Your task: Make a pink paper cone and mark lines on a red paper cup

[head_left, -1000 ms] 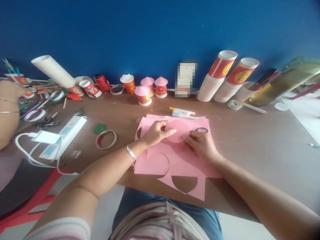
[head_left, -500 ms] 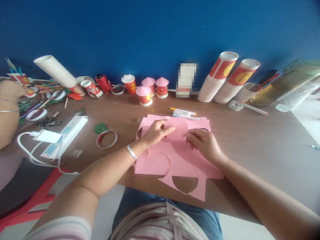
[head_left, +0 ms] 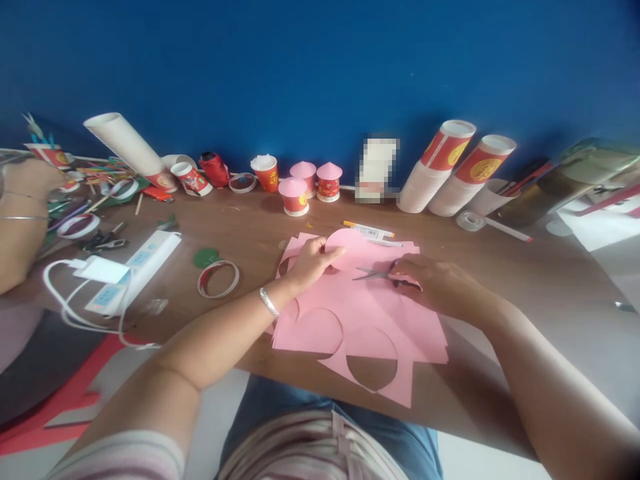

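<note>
A round pink paper disc [head_left: 350, 245] is pinched between the thumb and fingers of my left hand [head_left: 316, 262], raised over the pink sheets. My right hand [head_left: 425, 277] grips scissors [head_left: 377, 274] by their handles, with the blades parted and pointing left, just below and to the right of the disc. Beneath both hands lies a stack of pink paper [head_left: 400, 327]. A pink offcut [head_left: 403, 383] with a round hole hangs toward the table's front edge.
Pink-roofed cups [head_left: 329, 183] stand at the back beside markers [head_left: 370, 231]. Stacked paper cups [head_left: 440, 167] lean at right. On the left are a power strip [head_left: 143, 270], a paper ring [head_left: 219, 279] and another person's arm [head_left: 23, 227].
My right hand has come away from the paper disc and now holds the scissors, picked up from the pink sheets. My left hand still holds the disc.
</note>
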The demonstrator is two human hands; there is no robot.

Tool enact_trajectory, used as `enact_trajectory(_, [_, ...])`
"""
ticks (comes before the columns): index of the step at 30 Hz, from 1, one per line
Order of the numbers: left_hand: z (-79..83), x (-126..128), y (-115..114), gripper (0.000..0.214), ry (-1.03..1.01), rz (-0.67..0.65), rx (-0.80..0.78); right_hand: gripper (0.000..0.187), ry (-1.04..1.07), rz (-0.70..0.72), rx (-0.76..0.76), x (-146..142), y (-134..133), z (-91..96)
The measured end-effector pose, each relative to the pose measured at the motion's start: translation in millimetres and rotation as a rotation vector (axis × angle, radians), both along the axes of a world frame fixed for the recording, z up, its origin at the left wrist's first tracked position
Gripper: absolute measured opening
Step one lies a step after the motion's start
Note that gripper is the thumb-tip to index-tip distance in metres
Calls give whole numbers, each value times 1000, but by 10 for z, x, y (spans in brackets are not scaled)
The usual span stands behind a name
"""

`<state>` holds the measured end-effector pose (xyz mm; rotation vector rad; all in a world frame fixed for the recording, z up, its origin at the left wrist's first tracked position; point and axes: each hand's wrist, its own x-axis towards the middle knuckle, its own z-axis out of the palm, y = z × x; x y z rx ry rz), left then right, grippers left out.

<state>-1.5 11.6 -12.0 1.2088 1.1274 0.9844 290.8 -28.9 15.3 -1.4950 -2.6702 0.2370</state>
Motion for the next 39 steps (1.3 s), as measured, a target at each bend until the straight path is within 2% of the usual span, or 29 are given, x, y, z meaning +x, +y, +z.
enact_trajectory(4, [-14,-16,8,45,-18,-14,-6,26,-46,-24,-7,-26,-75,22])
enact_trajectory(9, [-47,-44,21,39,-26,-35,57,30,-49,-45,85,8,-51,-34])
enact_trajectory(13, [4,-53,4,41,-5,-27,29,29,-69,-51,107,-17,-1,-124])
enact_trajectory(17, [62,-40,-14,43,-53,-32,2,23,-74,-6,208,-23,16,-215])
enact_trajectory(20, [80,-30,-13,44,-67,-45,2,28,-54,45,285,32,0,-254])
enact_trajectory(23, [90,-30,-7,43,-44,-38,29,34,19,-7,295,91,-24,-252])
enact_trajectory(26, [100,-39,-8,43,-2,-29,65,36,174,-136,232,101,-33,-199])
enact_trajectory(28, [106,-47,-13,44,19,-12,88,32,307,-184,113,93,-23,-146])
enact_trajectory(30, [111,-53,-17,44,36,15,117,32,422,-194,-28,87,-1,-96])
enact_trajectory(32, [114,-54,-19,44,37,31,137,40,508,-214,-126,79,23,-63])
enact_trajectory(36, [115,-40,-24,46,6,22,127,54,633,-244,-253,2,28,-54])
enact_trajectory(39, [124,-29,-38,47,31,6,122,52,651,-226,-332,-111,-15,-60])
